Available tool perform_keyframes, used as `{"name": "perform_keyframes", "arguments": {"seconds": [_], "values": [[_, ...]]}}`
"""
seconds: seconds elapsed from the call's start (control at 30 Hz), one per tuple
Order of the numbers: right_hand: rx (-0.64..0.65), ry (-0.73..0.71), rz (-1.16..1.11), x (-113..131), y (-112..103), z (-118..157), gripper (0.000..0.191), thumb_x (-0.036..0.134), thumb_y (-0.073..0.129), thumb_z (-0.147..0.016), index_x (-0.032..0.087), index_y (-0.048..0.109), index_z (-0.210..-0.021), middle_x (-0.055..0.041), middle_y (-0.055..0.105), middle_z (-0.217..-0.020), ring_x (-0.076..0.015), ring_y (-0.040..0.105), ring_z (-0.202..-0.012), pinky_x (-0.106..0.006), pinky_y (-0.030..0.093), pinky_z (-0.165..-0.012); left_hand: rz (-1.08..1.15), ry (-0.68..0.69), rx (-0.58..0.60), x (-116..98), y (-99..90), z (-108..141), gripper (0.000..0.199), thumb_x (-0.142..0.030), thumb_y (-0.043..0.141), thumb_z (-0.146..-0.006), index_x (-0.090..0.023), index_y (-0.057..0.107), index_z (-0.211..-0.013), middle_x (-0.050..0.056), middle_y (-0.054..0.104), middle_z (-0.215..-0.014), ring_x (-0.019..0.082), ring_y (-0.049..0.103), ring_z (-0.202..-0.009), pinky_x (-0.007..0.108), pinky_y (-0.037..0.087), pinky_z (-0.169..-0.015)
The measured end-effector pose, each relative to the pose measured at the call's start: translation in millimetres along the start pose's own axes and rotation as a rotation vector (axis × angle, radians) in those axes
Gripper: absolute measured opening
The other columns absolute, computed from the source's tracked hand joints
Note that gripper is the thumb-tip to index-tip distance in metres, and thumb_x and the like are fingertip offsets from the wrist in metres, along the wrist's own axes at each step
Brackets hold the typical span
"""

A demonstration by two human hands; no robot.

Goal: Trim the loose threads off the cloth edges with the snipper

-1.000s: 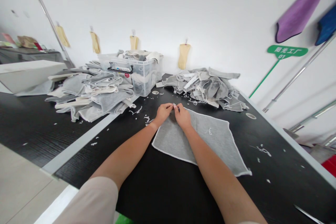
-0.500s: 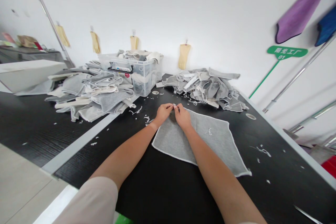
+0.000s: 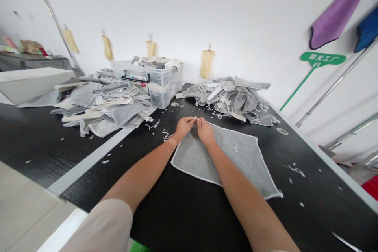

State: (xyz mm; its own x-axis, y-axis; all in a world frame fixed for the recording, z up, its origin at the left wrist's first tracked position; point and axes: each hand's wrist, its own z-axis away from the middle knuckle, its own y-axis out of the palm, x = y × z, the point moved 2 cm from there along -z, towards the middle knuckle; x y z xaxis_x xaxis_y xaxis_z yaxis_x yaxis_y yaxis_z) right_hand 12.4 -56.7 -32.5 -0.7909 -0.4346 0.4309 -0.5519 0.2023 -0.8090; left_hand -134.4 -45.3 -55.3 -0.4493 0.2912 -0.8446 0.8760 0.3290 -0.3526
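A grey cloth with a white stitched edge lies spread on the black table. At its far left corner my left hand pinches the edge between thumb and fingers. Right beside it, my right hand pinches the same corner, so the fingertips of both hands nearly meet. The bit of cloth between them is mostly hidden by the fingers. A loose white thread rests on top of the cloth, right of my right forearm.
Grey cloths are heaped at left and at back right. Between the heaps stands a clear plastic box filled with cloths. Thread scraps dot the table. A pointed metal blade lies at the lower right.
Both hands stay at the cloth's corner; only the fingertips have shifted very slightly. The cloth and everything else lie as before.
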Motion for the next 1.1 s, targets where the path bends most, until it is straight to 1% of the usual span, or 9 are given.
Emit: {"name": "perform_keyframes", "arguments": {"seconds": [0.1,0.23,0.33,0.5,0.6,0.73,0.9,1.1], "values": [[-0.017,-0.005,-0.018,1.1,-0.2,0.3,0.039,0.04,0.025,-0.113,0.023,0.059,-0.11,-0.0053,0.074,-0.094,-0.0208,0.069,-0.086,-0.026,0.036,-0.072,0.01,-0.001,-0.004,-0.9,0.5,0.0,0.028,-0.04,0.063,-0.092,-0.021,0.084,-0.09,0.002,0.081,-0.091,0.021,0.072,-0.09,0.026,0.054,-0.083],[-0.078,0.072,-0.072,-1.9,-1.8,-0.2,0.046,0.042,0.019,-0.113,0.022,0.06,-0.111,-0.0074,0.074,-0.1,-0.0216,0.068,-0.089,-0.027,0.038,-0.074,0.025,0.019,-0.007,0.9,0.9,-0.2,0.029,-0.042,0.064,-0.093,-0.021,0.084,-0.094,0.003,0.081,-0.092,0.022,0.072,-0.09,0.027,0.055,-0.083],[-0.1,0.101,-0.116,-4.8,-2.9,-0.4,0.05,0.043,0.016,-0.112,0.022,0.061,-0.109,-0.0085,0.074,-0.101,-0.0226,0.068,-0.092,-0.028,0.04,-0.076,0.029,0.027,-0.015,3.4,1.0,-0.4,0.031,-0.044,0.063,-0.093,-0.022,0.083,-0.097,0.004,0.081,-0.095,0.021,0.072,-0.09,0.028,0.055,-0.085],[-0.077,0.126,-0.098,-5.2,-3.1,0.5,0.048,0.05,0.022,-0.111,0.023,0.062,-0.109,-0.0079,0.074,-0.099,-0.0237,0.068,-0.091,-0.029,0.04,-0.074,0.038,0.024,-0.018,4.2,1.2,-0.5,0.031,-0.044,0.062,-0.094,-0.022,0.082,-0.098,0.004,0.081,-0.098,0.02,0.072,-0.091,0.028,0.054,-0.087],[-0.068,0.147,-0.082,-4.2,-3.3,1.3,0.047,0.054,0.025,-0.11,0.025,0.062,-0.11,-0.0065,0.075,-0.099,-0.0223,0.068,-0.088,-0.028,0.038,-0.072,0.051,0.017,-0.01,3.8,1.3,-0.9,0.03,-0.043,0.061,-0.094,-0.022,0.082,-0.102,0.004,0.081,-0.1,0.02,0.073,-0.091,0.027,0.054,-0.087],[-0.067,0.151,-0.038,-0.9,-4.8,3.1,0.045,0.055,0.028,-0.11,0.026,0.061,-0.112,-0.0041,0.074,-0.096,-0.0209,0.069,-0.087,-0.027,0.037,-0.071,0.044,0.014,-0.011,4.9,1.9,-1.8,0.029,-0.041,0.061,-0.094,-0.022,0.082,-0.101,0.003,0.081,-0.101,0.019,0.073,-0.092,0.027,0.053,-0.087],[-0.046,0.149,0.024,3.2,-7.1,5.2,0.043,0.056,0.03,-0.109,0.026,0.06,-0.116,-0.0046,0.074,-0.095,-0.0217,0.069,-0.085,-0.028,0.038,-0.072,0.043,0.021,-0.011,6.1,2.8,-2.2,0.028,-0.039,0.06,-0.095,-0.023,0.082,-0.101,0.003,0.081,-0.101,0.019,0.072,-0.093,0.026,0.053,-0.085],[-0.057,0.113,0.016,1.7,-6.1,4.7,0.046,0.059,0.028,-0.109,0.026,0.059,-0.114,-0.0036,0.074,-0.093,-0.0217,0.069,-0.084,-0.027,0.035,-0.069,0.008,0.034,0.0,4.9,1.8,-1.8,0.028,-0.037,0.058,-0.095,-0.021,0.081,-0.1,0.002,0.079,-0.093,0.018,0.07,-0.085,0.025,0.051,-0.081]]}}
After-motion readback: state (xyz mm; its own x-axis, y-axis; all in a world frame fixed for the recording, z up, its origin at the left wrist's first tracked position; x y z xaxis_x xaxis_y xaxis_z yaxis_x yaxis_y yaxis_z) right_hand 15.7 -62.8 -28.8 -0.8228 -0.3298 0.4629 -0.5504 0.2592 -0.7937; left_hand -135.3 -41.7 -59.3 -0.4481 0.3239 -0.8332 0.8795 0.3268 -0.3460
